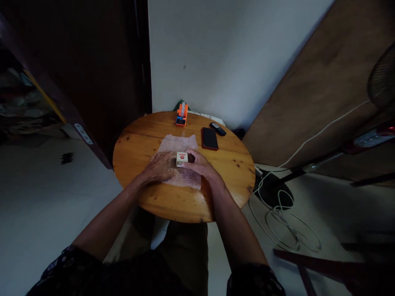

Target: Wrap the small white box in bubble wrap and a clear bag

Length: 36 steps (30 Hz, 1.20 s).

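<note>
A pinkish sheet of bubble wrap (180, 142) lies spread on the round wooden table (231, 170). Over its middle is a small whitish box (182, 157) with a red mark on top. My right hand (200, 164) grips this box from the right side, thumb and fingers around it. Flat on the left part of the wrap rests my left hand (160, 166), its fingers stretched out toward the box. Whether the left fingertips touch the box I cannot tell.
At the table's back stand an orange tape dispenser (182, 114), a dark phone (210, 138) with a red edge, and a black remote-like handset (217, 128). A white cable (284, 213) coils on the floor at right, near a fan (384, 78). A wall (216, 61) rises behind.
</note>
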Each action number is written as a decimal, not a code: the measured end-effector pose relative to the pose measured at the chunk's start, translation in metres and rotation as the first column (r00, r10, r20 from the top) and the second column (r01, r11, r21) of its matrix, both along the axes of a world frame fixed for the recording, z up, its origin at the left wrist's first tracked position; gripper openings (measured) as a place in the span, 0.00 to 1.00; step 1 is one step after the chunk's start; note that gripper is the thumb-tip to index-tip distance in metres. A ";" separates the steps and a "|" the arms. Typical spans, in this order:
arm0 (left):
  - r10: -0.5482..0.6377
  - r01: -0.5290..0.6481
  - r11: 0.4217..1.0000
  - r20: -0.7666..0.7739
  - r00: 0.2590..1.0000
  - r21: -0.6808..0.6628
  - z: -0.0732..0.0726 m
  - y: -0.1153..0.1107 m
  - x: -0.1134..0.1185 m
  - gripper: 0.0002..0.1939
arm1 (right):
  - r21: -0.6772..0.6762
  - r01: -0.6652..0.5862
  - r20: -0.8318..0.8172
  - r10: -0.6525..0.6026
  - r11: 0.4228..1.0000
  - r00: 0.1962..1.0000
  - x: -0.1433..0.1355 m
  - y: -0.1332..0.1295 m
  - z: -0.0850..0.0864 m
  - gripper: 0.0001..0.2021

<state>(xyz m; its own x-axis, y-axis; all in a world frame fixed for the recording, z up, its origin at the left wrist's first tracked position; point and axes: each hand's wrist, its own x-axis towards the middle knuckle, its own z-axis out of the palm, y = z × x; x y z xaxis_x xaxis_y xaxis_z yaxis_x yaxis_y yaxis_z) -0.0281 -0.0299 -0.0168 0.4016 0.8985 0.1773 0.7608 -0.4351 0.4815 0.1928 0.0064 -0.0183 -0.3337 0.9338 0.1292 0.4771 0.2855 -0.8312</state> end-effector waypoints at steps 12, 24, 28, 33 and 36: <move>-0.016 0.017 0.999 0.017 1.000 -0.037 -0.004 0.002 -0.002 0.45 | 0.088 0.097 0.206 -0.113 0.991 0.972 -0.010 -0.007 0.005 0.22; -0.026 0.027 0.999 0.038 0.999 -0.021 -0.004 0.001 -0.003 0.43 | 0.121 0.055 0.274 -0.086 0.991 0.958 -0.006 -0.005 0.004 0.26; 0.010 -0.005 0.999 0.100 0.995 -0.047 0.003 0.000 -0.008 0.40 | 0.132 0.058 0.320 -0.098 0.990 0.942 -0.007 -0.006 0.005 0.25; -0.058 0.058 0.998 0.019 0.998 0.017 0.013 -0.023 -0.025 0.28 | 0.140 0.044 0.327 -0.089 0.989 0.941 -0.008 -0.008 0.008 0.22; -0.122 0.128 0.990 -0.101 0.987 0.052 0.014 -0.043 -0.033 0.27 | 0.159 0.040 0.325 -0.090 0.986 0.941 -0.008 -0.008 0.008 0.23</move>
<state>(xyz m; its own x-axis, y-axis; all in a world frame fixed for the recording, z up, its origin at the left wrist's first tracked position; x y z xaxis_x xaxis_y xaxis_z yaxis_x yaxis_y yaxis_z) -0.0612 -0.0729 -0.0025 0.5283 0.8292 0.1824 0.7407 -0.5552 0.3784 0.1844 -0.0015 -0.0104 -0.3205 0.9335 0.1608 0.7388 0.3526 -0.5744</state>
